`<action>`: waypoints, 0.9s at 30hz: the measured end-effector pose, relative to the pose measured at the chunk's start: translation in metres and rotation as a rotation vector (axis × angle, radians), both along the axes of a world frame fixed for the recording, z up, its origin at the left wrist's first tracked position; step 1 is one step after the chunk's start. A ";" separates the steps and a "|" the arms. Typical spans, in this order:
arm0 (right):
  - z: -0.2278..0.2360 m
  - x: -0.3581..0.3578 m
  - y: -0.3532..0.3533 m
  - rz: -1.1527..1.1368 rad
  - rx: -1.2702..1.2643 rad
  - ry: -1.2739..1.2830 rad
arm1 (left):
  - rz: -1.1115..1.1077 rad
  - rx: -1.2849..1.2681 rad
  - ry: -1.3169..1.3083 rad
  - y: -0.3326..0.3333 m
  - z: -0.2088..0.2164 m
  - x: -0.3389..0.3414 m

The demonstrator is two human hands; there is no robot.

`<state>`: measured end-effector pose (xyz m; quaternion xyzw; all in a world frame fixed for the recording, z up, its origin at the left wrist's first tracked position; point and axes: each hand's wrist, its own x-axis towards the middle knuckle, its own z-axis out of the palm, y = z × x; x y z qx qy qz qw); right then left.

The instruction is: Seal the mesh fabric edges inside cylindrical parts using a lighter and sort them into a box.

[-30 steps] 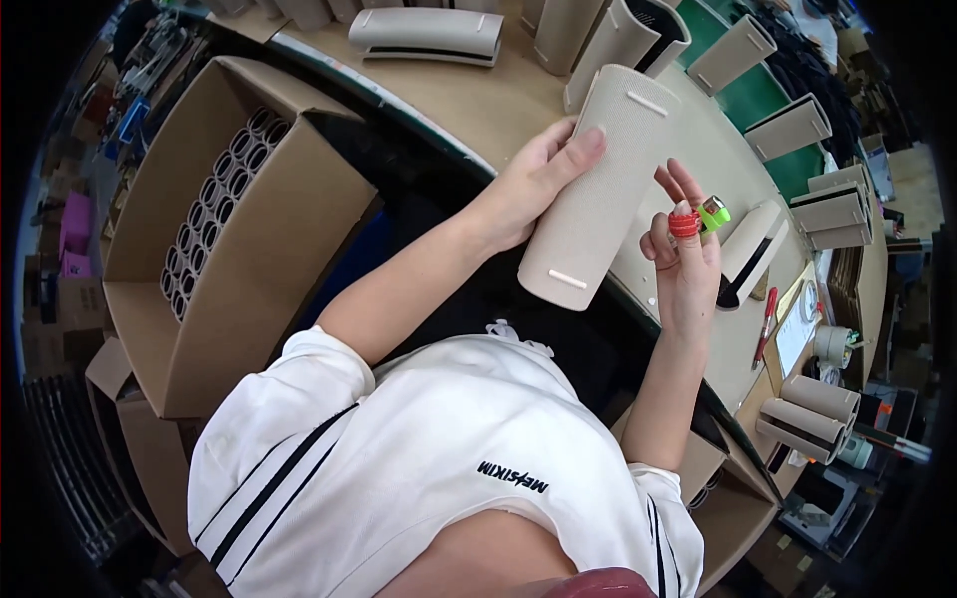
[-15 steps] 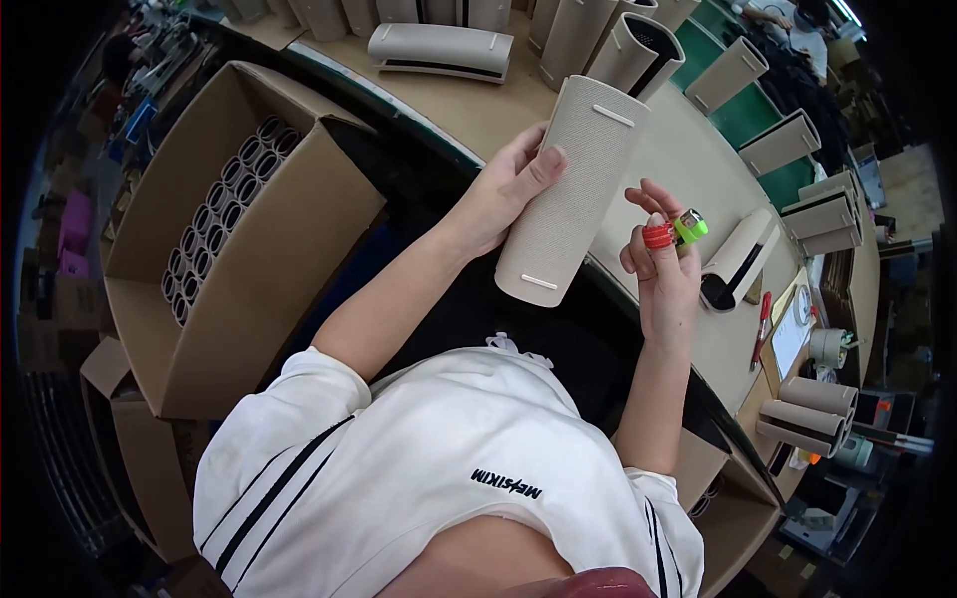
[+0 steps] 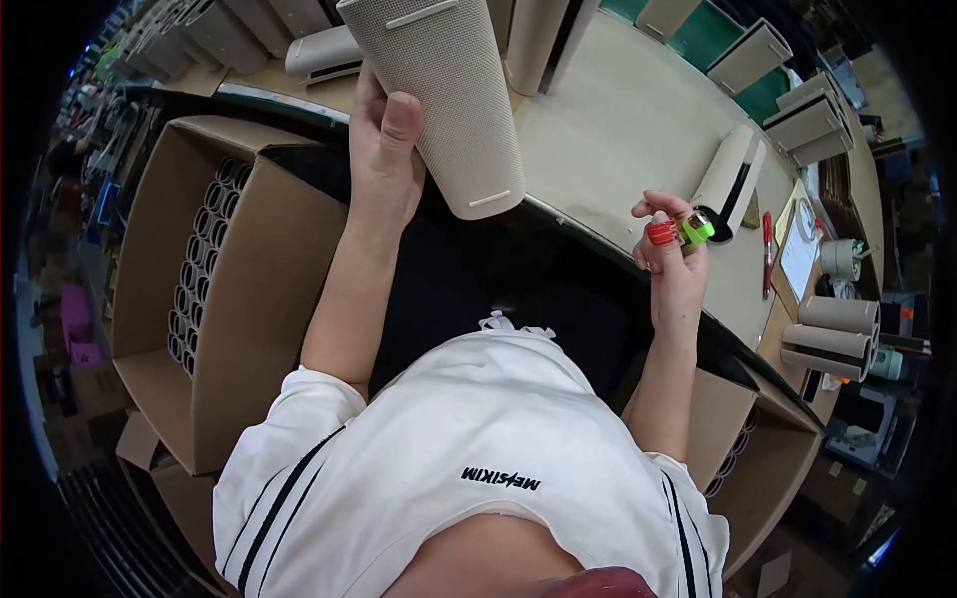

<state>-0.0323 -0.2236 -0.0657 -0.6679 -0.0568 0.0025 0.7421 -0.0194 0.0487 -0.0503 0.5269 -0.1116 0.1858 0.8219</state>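
My left hand (image 3: 387,149) grips a long beige shell (image 3: 459,115) with a woven-looking surface and a pale raised strip near each end. The thumb lies over its left side, and the shell hangs tilted above the table's near edge. At the right, the raised right hand (image 3: 676,274) has its fingers curled around a bright green lighter (image 3: 697,229) with a metal top. A red band (image 3: 661,233) wraps that hand's thumb. Beyond it, another beige shell (image 3: 720,174) with a dark opening lies on the table.
A cardboard box (image 3: 264,254) at left holds rows of tube-like parts (image 3: 199,259). Beige shells stand along the far left table (image 3: 234,85) and on a green strip (image 3: 705,42). A red pen (image 3: 768,254), a clipboard (image 3: 798,261) and stacked shells (image 3: 835,317) are at right.
The shell in my left hand has moved left and away from my body, and its lean has reversed. My right hand stays nearly in place with the lighter. The view has shifted.
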 end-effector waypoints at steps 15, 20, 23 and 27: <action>-0.040 0.007 0.034 0.014 -1.218 -0.722 | -0.017 0.281 -0.174 -0.066 -0.040 0.049; -0.041 0.009 0.033 0.034 -1.243 -0.769 | -0.020 0.175 -0.226 -0.074 -0.020 0.055; -0.039 0.005 0.024 0.125 -1.203 -0.675 | -0.026 0.096 -0.247 -0.077 -0.011 0.056; 0.009 0.009 0.017 0.167 -0.293 -0.290 | -0.072 0.206 -0.152 -0.067 0.001 0.041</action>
